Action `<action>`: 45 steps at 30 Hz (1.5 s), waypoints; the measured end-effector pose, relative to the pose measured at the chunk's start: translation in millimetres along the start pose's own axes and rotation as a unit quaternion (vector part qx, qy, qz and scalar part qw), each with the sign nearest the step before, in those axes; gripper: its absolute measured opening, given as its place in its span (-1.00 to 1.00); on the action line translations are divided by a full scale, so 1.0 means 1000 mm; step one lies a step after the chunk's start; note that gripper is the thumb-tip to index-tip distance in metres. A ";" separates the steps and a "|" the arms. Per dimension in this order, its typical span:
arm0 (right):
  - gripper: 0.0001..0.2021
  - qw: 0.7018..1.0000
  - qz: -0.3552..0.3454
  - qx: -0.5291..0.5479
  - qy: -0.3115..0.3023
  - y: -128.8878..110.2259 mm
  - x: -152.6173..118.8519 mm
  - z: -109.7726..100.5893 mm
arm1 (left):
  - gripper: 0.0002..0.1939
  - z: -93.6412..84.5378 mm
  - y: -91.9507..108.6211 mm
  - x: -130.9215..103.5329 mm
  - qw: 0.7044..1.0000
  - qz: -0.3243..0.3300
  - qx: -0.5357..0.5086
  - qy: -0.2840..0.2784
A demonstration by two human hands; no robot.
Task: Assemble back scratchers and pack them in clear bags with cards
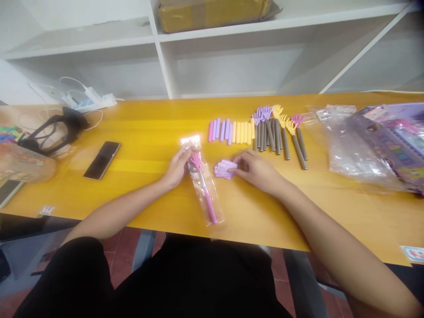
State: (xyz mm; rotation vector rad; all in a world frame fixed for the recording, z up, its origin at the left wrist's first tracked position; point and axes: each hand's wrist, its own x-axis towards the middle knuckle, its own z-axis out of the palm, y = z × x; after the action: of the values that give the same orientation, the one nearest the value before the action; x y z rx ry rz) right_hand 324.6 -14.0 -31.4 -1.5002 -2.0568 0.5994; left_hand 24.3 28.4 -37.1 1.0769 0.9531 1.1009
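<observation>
A clear plastic bag [202, 185] holds a pink back scratcher [208, 198] with a hand-shaped head and lies slanted on the table. My left hand [179, 167] is closed on the bag's upper left edge, beside the scratcher's head. Small purple-and-white cards [223, 169] lie in a loose pile to the right of the bag. My right hand [253, 168] pinches the pile's right edge between thumb and fingers. Behind the cards stretches a row of pink, purple and yellow tubes [243, 132]. Scratchers with purple, yellow and pink heads and dark handles [271, 132] lie to the right of that row.
On the right are clear plastic bags [351, 141] and a purple printed package [394, 150]. A phone [102, 160] lies at the left, near a black strap-like item [56, 128], a clear container [26, 163] and a power strip [96, 103]. White shelves [232, 33] stand behind the table [149, 132].
</observation>
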 end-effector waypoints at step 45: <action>-0.89 0.968 -0.206 0.142 -0.013 -0.051 -0.018 0.004 | -0.23 0.009 0.005 -0.044 0.949 -0.047 0.186 -0.249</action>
State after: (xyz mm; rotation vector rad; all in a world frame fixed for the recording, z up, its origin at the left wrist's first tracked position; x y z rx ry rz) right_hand 289.6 -46.3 -5.1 -0.8736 -2.1114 0.7089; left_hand 23.3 -16.0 -27.0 1.5123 0.8047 0.5317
